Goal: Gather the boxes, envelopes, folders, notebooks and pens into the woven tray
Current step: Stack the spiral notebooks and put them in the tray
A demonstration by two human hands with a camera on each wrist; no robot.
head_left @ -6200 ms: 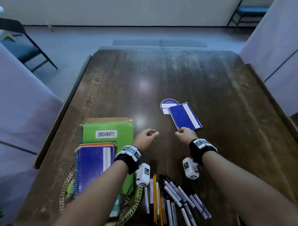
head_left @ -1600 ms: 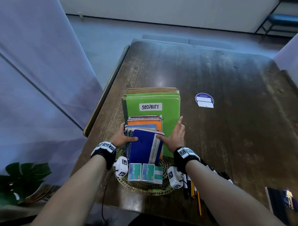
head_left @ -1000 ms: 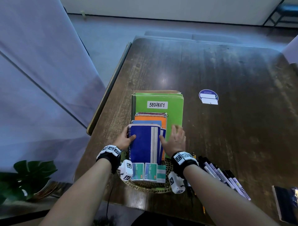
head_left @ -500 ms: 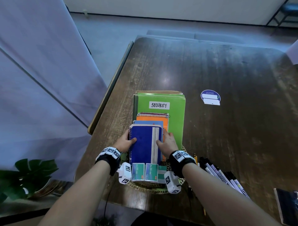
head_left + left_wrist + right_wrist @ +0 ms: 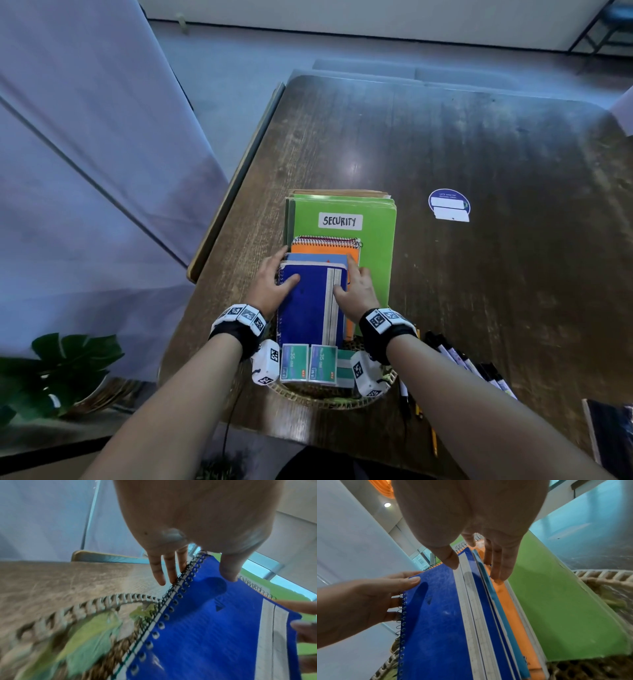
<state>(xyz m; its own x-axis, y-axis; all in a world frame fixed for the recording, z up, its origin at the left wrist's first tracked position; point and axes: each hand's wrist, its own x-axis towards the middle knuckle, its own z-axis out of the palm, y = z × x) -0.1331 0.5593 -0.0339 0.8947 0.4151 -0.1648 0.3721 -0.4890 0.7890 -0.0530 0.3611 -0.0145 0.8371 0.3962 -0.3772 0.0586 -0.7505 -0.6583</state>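
The woven tray [image 5: 318, 399] sits at the table's near edge and holds a stack. The green SECURITY folder [image 5: 376, 260] lies lowest in sight, then the orange notebook [image 5: 322, 249], then blue notebooks [image 5: 308, 308] on top. Teal boxes [image 5: 294, 363] stand at the tray's near side. My left hand [image 5: 270, 287] has its thumb on the top blue cover [image 5: 214, 635] and straight fingers along the spiral. My right hand [image 5: 356, 291] has its thumb on the white stripe and its fingers against the stack's right edge [image 5: 508, 601]. Pens [image 5: 459, 359] lie on the table right of the tray.
A round blue and white sticker [image 5: 448, 205] is stuck to the dark wooden table [image 5: 479, 291]. A dark book [image 5: 609, 435] lies at the near right corner. Grey cloth screens [image 5: 85, 171] and a leafy plant [image 5: 58, 370] stand left of the table.
The small blue notebook went from the table's middle onto the stack in the tray. In the last second my right hand slid from the green folder to the notebooks' right edge.
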